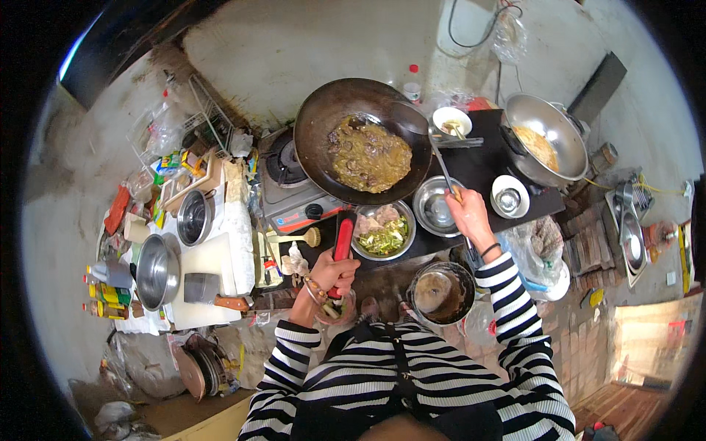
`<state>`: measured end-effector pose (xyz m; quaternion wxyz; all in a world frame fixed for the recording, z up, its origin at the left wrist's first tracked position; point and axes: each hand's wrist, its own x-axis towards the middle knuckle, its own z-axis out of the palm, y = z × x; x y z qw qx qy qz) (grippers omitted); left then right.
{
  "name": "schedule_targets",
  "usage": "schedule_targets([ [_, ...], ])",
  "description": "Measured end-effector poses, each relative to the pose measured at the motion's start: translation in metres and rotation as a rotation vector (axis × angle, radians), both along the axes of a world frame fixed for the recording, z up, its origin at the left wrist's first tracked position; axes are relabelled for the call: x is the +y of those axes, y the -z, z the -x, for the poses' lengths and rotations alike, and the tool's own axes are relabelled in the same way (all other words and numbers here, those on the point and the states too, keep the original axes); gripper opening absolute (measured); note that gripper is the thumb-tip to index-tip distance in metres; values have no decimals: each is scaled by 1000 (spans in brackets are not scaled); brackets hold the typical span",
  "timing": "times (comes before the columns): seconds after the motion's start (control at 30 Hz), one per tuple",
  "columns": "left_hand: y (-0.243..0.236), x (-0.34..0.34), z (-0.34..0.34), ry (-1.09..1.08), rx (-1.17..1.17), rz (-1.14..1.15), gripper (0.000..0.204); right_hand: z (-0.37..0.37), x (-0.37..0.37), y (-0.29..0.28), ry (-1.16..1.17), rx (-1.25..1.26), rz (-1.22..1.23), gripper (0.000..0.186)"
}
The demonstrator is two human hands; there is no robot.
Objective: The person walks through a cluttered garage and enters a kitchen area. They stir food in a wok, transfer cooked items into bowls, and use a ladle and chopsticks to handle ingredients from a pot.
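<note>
My left hand is closed round the red and black handle of a dark wok. The wok is off to the right of the gas burner, and glossy brown-yellow food with dark pieces lies in it. In my closed right hand is a long metal wok spatula with a wooden grip. Its shaft reaches up to the wok's right side; its head is hard to make out. Close below the wok, a steel bowl holds chopped greens and pale pieces. Another steel bowl sits beside my right hand.
White bowls and a large steel pan with pale shreds stand to the right. On the left are a cutting board, a cleaver, steel basins and condiment packets. A bucket stands on the floor before me.
</note>
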<state>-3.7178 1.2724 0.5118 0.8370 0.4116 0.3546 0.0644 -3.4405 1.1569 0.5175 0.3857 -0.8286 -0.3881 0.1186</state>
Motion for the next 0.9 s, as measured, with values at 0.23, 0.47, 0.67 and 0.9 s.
schedule_targets([
  [0.23,12,-22,-16,69,70,-139,21,-24,-41,35,69,-44,109,25],
  [0.47,31,-49,-32,84,134,-246,21,-37,-62,60,47,-91,164,24],
  [0.67,65,-59,-40,61,260,-549,22,-34,-76,83,24,-88,201,26],
  [0.9,72,-77,-53,62,407,-1095,25,-20,-105,92,34,-32,226,24],
])
